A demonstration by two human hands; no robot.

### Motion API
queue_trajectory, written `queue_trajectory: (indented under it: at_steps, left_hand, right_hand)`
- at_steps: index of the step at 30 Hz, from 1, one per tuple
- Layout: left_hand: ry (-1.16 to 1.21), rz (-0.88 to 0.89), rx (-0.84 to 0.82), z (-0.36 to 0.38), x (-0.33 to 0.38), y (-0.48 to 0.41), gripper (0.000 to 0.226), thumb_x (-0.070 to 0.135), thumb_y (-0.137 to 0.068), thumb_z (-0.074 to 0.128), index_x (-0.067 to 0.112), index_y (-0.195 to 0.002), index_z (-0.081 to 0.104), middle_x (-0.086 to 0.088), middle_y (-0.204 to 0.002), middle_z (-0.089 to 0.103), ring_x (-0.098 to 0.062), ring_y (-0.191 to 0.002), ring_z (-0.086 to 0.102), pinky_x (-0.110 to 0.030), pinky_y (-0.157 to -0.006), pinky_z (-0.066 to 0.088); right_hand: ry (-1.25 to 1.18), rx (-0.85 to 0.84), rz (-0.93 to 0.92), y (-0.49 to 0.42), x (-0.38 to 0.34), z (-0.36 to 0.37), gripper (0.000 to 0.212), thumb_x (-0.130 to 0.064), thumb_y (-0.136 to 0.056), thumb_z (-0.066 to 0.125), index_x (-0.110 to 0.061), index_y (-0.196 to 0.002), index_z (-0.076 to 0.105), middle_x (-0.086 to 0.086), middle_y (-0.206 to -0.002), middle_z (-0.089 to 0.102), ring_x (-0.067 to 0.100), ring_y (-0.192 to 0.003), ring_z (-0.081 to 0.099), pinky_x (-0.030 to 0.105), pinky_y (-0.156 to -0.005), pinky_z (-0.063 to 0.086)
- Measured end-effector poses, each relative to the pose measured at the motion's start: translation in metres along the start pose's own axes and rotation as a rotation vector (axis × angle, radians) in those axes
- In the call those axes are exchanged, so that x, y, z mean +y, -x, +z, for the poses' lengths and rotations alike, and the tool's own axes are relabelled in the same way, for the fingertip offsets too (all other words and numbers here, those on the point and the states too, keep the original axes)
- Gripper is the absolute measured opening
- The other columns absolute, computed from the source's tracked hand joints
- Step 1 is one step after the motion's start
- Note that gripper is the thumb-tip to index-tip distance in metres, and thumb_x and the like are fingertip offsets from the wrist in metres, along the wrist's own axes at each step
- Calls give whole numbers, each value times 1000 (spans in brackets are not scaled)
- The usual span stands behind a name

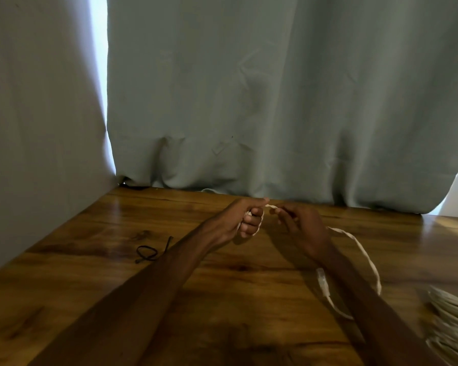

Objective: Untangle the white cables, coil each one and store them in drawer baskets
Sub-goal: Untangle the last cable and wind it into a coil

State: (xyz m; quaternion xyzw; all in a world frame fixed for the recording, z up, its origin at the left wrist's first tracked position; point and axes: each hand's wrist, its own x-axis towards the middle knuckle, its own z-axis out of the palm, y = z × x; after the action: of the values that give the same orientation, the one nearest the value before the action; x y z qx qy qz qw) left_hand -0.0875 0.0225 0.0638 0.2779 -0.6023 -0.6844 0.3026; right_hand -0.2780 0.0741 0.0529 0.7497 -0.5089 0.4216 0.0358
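The left hand [245, 220] clasps wound turns of white cable [365, 257] while the right hand [299, 225], just beside, pinches slack, seemingly feeding the coil.

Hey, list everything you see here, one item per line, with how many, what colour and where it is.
table: one, brown wood, fills the lower frame
curtain: one, grey-green, hangs behind the table
wall panel: one, grey, left side
black cord: one, black, looped, on the table left of the arms
white cable: one, white, runs between both grips and trails right
cable pile: count unclear, white, blurred, lower right edge
left grip: one hand, holds turns of the white cable
right grip: one hand, pinches the white cable
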Motion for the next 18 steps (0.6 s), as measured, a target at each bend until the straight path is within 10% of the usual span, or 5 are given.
queue_trajectory:
  at_steps: [8,12,18]
  left_hand:
    - [160,-41,-361,9,4,0,42,39,-107,42,23,-69,40,15,-46,29,0,-35,26,-18,-35,21]
    - [327,18,-409,12,0,1,28,27,-108,41,13,-94,60,12,-57,35,-1,-45,39,-18,-48,35]
    - [440,112,-238,13,-3,0,41,16,-109,39,-10,-138,49,8,-72,55,-4,-60,50,-19,-60,48]
  right_hand:
    - [16,117,-54,0,1,-2,25,-32,-103,53,-24,-105,77,-16,-75,65,6,-67,63,32,-64,50]
    - [-29,-90,-45,7,-6,10,18,-20,-97,59,-28,-100,75,-25,-77,69,-5,-73,67,12,-65,46]
    - [-35,-357,88,10,-9,26,23,0,-93,53,-19,-87,62,-5,-67,69,7,-58,65,23,-55,49]
